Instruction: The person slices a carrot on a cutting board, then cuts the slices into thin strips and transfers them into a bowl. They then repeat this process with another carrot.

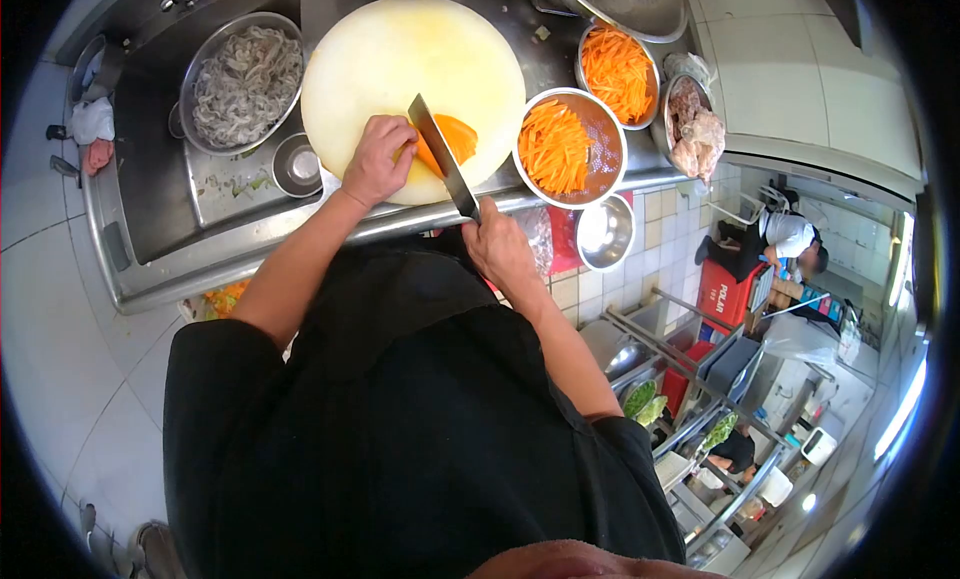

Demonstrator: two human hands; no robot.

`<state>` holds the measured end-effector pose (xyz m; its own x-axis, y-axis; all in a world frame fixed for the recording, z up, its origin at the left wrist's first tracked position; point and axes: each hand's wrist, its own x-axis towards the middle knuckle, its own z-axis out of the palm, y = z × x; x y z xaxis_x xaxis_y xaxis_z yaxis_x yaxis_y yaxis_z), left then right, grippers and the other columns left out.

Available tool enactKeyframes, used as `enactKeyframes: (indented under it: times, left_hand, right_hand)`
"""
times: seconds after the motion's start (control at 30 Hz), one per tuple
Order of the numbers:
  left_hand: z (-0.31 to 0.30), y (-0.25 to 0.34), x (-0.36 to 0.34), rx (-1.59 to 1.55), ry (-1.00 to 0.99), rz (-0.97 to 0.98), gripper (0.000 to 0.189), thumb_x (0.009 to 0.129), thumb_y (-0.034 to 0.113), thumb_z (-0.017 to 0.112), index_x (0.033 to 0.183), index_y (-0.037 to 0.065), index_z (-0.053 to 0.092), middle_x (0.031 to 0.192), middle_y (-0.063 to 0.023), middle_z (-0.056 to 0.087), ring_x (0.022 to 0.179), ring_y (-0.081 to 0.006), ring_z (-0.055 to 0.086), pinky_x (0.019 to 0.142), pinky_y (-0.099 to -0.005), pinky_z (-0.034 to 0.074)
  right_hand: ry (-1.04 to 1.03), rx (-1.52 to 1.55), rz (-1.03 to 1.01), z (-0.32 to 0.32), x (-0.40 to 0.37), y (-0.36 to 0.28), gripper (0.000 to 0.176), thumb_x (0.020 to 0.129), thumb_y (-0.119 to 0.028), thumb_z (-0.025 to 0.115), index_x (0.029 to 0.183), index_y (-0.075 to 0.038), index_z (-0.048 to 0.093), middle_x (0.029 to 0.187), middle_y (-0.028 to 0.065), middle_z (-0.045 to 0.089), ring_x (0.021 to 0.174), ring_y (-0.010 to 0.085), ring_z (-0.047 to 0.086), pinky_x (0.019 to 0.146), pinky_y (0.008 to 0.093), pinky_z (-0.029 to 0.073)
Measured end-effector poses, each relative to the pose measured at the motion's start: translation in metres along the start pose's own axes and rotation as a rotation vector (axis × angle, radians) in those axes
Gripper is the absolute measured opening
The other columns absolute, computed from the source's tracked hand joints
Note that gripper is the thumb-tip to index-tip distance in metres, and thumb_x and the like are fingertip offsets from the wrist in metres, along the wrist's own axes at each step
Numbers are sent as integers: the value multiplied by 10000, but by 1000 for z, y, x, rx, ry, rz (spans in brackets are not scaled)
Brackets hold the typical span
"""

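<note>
Colander (604, 149) of orange strips (555, 147) near knife (444, 157)

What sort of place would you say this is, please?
Probably a commercial kitchen, judging by the large round white cutting board, the deep stainless-steel sink and the perforated metal colander of orange vegetable strips.

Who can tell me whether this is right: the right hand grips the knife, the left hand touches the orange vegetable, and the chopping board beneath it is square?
The shape is wrong: the chopping board is round, as the head view shows. The rest stands: the right hand grips the knife, and the left hand touches the orange vegetable.
</note>
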<state>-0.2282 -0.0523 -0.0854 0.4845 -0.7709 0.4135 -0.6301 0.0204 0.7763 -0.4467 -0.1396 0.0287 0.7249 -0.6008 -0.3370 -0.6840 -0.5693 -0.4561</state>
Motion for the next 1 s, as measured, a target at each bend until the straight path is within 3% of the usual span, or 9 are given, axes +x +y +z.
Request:
enactKeyframes:
  times: [0.23, 0.53, 1.0]
  left_hand:
    - [-2, 2, 3, 28, -43, 1, 170, 843, 1, 691, 1009, 11, 654, 1081, -155, 626, 1077, -369, 575, 973, -436, 474]
    - [-1, 1, 1, 9, -31, 5, 220, 848, -1, 681, 1067, 0, 668, 1116, -172, 628, 1091, -384, 573, 984, -445, 474]
    - [-2, 2, 0, 33, -51, -5, 195, 852, 6, 687, 1046, 12, 663, 1097, -161, 634, 1092, -392, 570, 980, -451, 486]
  right_hand:
    - [34, -161, -4, -33, -17, -29, 266, 1041, -258, 601, 976, -1, 578, 744, 300, 686, 730, 499, 698, 677, 585, 558]
    - [-2, -115, 57, -44, -40, -34, 220, 1037, -235, 603, 1082, -19, 592, 759, 289, 694, 739, 505, 696, 672, 598, 551]
    - [-7, -84, 25, 16, 5, -6, 257, 1028, -223, 616, 1017, 28, 560, 749, 304, 691, 747, 499, 710, 694, 590, 574]
